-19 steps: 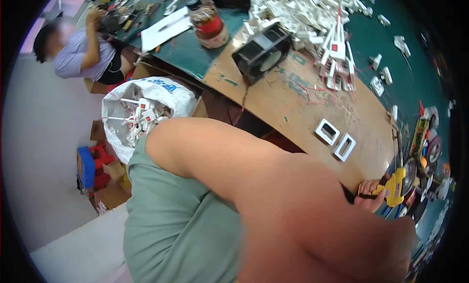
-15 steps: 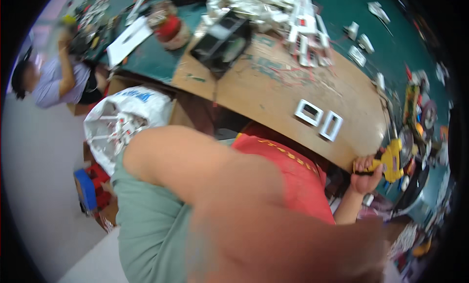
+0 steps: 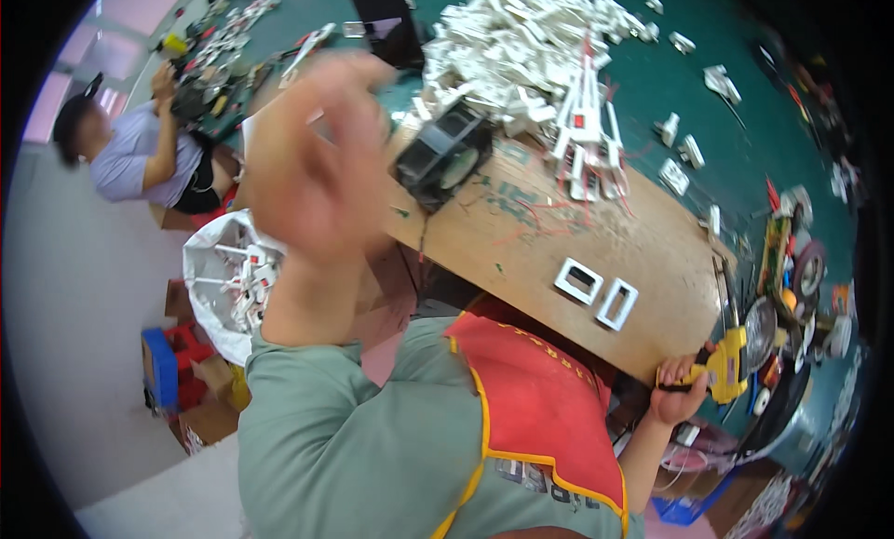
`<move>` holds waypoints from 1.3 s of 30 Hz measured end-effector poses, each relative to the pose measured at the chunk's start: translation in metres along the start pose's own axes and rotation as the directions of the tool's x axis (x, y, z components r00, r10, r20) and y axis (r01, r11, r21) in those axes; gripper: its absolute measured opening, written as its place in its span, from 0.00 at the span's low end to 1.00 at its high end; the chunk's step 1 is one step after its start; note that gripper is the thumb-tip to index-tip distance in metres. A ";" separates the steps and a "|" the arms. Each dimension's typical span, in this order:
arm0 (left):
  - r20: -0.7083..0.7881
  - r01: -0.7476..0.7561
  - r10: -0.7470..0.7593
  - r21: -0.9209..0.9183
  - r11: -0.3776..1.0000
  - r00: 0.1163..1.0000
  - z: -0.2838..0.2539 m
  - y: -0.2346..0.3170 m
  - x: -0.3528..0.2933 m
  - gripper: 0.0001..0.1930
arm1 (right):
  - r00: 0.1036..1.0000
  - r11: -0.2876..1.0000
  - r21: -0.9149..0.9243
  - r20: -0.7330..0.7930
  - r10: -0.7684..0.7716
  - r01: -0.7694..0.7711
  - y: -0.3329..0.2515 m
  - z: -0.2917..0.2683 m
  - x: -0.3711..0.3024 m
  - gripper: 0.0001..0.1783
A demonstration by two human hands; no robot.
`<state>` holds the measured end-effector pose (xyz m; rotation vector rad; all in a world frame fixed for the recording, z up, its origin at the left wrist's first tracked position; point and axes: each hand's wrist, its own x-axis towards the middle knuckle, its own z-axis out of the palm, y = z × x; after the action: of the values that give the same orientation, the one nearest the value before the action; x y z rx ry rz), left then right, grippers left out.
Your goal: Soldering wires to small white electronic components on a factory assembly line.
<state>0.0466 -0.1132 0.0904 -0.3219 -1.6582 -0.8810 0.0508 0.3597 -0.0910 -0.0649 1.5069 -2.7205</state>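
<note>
At the right edge of the brown board (image 3: 652, 246), my right hand (image 3: 678, 390) is wrapped round the handle of a yellow glue gun (image 3: 728, 367). My left hand (image 3: 321, 157) is raised in front of the board's left end, smeared by motion, so its fingers and anything in them cannot be made out. Nearest to it in view is a small black fan (image 3: 416, 167) on the board. Two white rectangular plastic frames (image 3: 618, 305) lie side by side by the board's near edge. Beyond them rest white plastic housings (image 3: 579, 139) with red wires.
A heap of white plastic parts (image 3: 521, 50) covers the back of the green table (image 3: 670, 13). At left stands a white sack (image 3: 209, 302) of similar parts, near a blue bin (image 3: 160, 367). Another person (image 3: 144, 162) sits at the far left. Tools and a tape roll (image 3: 810, 264) crowd the right side.
My left hand and forearm have swung from close in front of the view up and away to the left. My right hand still grips the glue gun. The view has shifted slightly.
</note>
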 end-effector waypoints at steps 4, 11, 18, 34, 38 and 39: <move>-0.122 0.300 -0.299 0.675 0.675 0.947 -0.114 -0.124 0.037 0.17 | 1.000 1.000 -0.011 0.017 -0.025 0.025 0.000 0.006 0.007 0.34; 0.043 0.169 -0.880 0.976 0.139 0.474 -0.251 -0.243 -0.034 0.39 | 1.000 0.996 -0.087 -0.006 0.004 -0.004 -0.003 0.015 0.013 0.35; -0.048 0.206 -0.936 0.978 0.027 0.349 -0.241 -0.236 -0.046 0.36 | 1.000 0.993 -0.116 0.017 -0.004 0.006 -0.002 0.016 0.011 0.31; -0.067 0.300 -0.701 0.929 0.216 0.710 -0.225 -0.202 -0.049 0.22 | 1.000 0.995 -0.101 -0.026 -0.008 0.005 -0.004 0.020 0.012 0.33; -0.113 0.301 -0.360 0.797 0.523 0.926 -0.168 -0.144 -0.003 0.15 | 0.999 1.000 0.010 -0.050 0.021 -0.021 -0.003 0.005 0.003 0.35; -0.122 0.297 -0.297 0.687 0.664 0.947 -0.144 -0.113 0.005 0.14 | 0.997 0.997 0.049 -0.051 0.054 -0.052 -0.002 0.006 0.003 0.35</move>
<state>0.0774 -0.2907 0.0590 0.4989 -1.9456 -0.4103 0.0480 0.3559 -0.0861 0.0467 1.4330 -2.7353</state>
